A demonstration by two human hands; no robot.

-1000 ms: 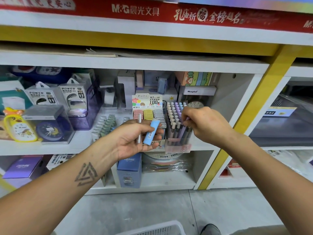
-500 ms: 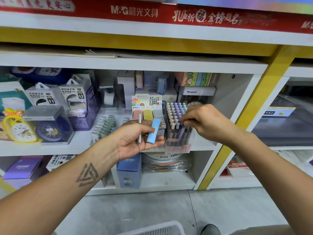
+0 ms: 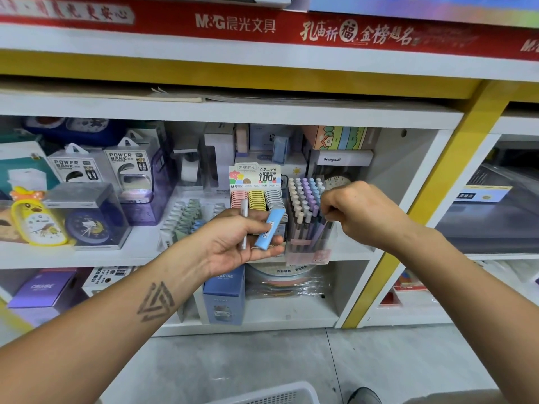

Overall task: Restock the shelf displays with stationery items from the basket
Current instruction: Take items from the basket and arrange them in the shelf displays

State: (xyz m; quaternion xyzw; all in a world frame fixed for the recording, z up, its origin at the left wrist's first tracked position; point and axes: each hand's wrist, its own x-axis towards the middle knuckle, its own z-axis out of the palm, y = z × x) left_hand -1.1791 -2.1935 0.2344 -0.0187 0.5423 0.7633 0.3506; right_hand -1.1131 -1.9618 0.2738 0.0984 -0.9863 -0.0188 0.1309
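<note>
The white basket (image 3: 271,395) is cut off by the bottom edge so only its rim and a strip of mesh show, and a dark shoe (image 3: 363,396) beside it is cropped the same way. The left hand (image 3: 243,242) covers the lower front of the lead refill display (image 3: 256,188), while the right hand (image 3: 361,214) hides its own fingertips and whatever they pinch at the pen holder (image 3: 307,225). Print on the power bank boxes (image 3: 102,167) below the headings is too small to read, and the banner (image 3: 262,24) runs off both side edges
</note>
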